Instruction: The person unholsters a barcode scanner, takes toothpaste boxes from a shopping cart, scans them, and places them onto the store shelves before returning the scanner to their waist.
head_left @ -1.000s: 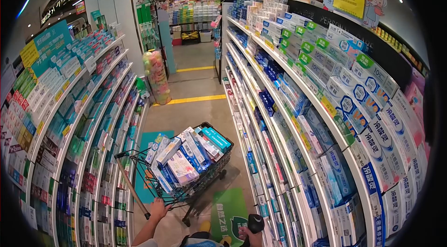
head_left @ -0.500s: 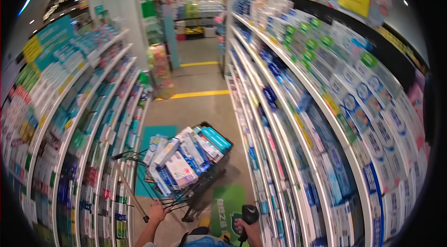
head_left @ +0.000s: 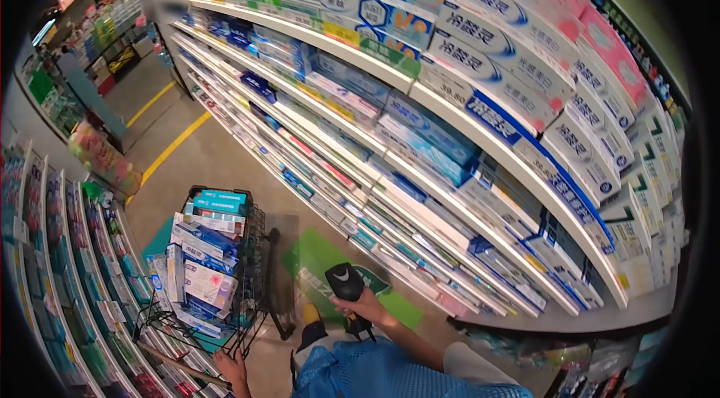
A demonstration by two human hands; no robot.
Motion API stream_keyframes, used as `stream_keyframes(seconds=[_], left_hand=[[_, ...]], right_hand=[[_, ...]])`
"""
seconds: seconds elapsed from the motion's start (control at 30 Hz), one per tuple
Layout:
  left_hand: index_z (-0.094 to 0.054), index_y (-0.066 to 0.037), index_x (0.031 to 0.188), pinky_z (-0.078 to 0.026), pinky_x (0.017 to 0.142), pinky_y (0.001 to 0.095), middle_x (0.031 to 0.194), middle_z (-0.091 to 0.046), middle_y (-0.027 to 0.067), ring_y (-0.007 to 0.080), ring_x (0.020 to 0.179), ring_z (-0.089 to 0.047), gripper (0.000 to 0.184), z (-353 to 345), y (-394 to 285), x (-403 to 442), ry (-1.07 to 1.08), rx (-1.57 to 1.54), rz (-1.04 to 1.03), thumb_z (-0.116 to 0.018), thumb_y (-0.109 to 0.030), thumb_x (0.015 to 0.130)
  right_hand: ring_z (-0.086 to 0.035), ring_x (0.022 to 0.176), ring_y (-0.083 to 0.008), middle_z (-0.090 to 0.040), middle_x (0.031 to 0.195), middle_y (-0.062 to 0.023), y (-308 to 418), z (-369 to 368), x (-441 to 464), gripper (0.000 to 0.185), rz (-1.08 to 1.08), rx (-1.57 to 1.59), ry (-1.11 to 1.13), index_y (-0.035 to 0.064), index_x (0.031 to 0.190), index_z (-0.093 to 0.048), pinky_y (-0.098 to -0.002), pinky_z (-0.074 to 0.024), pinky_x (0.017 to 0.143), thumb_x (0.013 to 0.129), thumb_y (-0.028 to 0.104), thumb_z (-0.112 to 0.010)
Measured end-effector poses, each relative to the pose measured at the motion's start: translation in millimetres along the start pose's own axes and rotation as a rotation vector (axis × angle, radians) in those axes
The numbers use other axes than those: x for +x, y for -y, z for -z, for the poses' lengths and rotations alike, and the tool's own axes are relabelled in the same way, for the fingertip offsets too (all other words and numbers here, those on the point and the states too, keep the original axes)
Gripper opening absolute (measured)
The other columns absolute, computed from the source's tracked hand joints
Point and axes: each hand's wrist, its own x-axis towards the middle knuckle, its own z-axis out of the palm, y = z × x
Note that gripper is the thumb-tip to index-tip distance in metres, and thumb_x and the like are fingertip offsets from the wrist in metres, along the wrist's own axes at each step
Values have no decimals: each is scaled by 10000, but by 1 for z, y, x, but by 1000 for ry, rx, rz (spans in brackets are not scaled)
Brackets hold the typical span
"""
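Observation:
My right hand (head_left: 358, 306) is wrapped round the grip of a black handheld barcode scanner (head_left: 346, 281), its head tilted up over the green floor mat. At the lower left, my left hand (head_left: 232, 369) is at the near wire edge of a shopping cart (head_left: 259, 248), beside the end of its brown handle bar (head_left: 180, 368). Its fingers seem hooked over the wire, though their tips are partly hidden. Piled in the cart are toothpaste boxes (head_left: 206, 284), mostly white and blue, with teal boxes (head_left: 217, 201) at the far end.
A long shelf (head_left: 420, 87) of boxed toothpaste curves along the right, with price labels on its edges. Another stocked shelf (head_left: 67, 270) closes in the left side of the aisle. Yellow stripes (head_left: 176, 147) cross the floor ahead. A green mat (head_left: 315, 248) lies near my feet.
My view has swung right toward the toothpaste shelf, so the cart appears farther left and turned. The scanner in my right hand is now raised higher, and my left hand remains at the cart.

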Motion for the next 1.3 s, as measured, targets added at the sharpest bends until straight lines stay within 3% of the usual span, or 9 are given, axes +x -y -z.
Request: stream_keyframes(seconds=[0.13,0.2,0.33,0.6,0.67,0.83,0.97,1.13,1.3], left_hand=[[-529,69,962,-410,796,442,982,-543,232,370,955,-498,398,38,-56,-10,-96,-22,-11,-647,-266,783],[-552,27,838,-425,667,380,822,-561,155,293,768,-533,236,32,-109,-7,-118,-553,-55,-667,-157,748],[-562,10,759,-422,567,283,651,-552,66,152,580,-521,126,69,-223,27,225,-865,-518,-633,-93,777],[-616,23,853,-457,629,253,727,-618,66,110,657,-558,134,51,-261,30,773,-1026,-487,-639,-89,783],[-607,40,854,-429,588,240,711,-602,39,83,655,-536,159,69,-283,15,973,-878,-727,-636,-108,806],[-618,34,853,-456,595,267,712,-617,52,95,655,-552,160,72,-307,-6,1172,-910,-824,-640,-120,815],[-639,-14,843,-467,609,290,704,-629,89,181,660,-614,160,56,-304,-28,1505,-570,-1290,-662,-147,757],[-660,-64,819,-487,693,370,787,-630,102,269,790,-610,157,91,-321,-25,1265,-462,-1763,-653,-174,706],[-660,-67,867,-492,735,393,844,-630,106,288,855,-597,194,85,-316,-25,1220,-336,-1734,-654,-203,728]], right_hand=[[-614,624,-123,-623,767,-50,13,-6,-15,298,37,7,-120,6,932,-583,-241,-473,493,778,217,-727],[-565,540,-98,-612,741,-33,15,-12,-18,284,46,16,-144,16,924,-573,-231,-432,449,781,210,-724],[-528,511,-79,-667,833,-85,17,-30,-28,265,113,42,-189,4,1059,-549,-220,-418,450,840,119,-643],[-586,669,-86,-665,952,-57,14,-18,-73,342,114,177,-277,-1,1073,-587,-220,-493,553,832,228,-664],[-583,653,-95,-667,900,-68,11,-17,-84,339,116,214,-367,-7,1028,-589,-219,-486,546,837,265,-656],[-546,575,-96,-593,702,-61,9,-3,-106,289,81,251,-416,10,906,-556,-223,-439,486,844,279,-642],[-528,557,-97,-537,667,-47,-18,13,-118,344,37,156,-442,-24,1030,-434,-217,-425,472,854,218,-603],[-536,595,-100,-558,744,-43,-24,20,-138,440,68,-80,-350,-11,1127,-394,-232,-438,498,867,292,-578],[-492,516,-77,-524,669,-7,2,19,-156,510,-227,-117,-214,43,1196,-446,-222,-395,446,897,450,-517]])
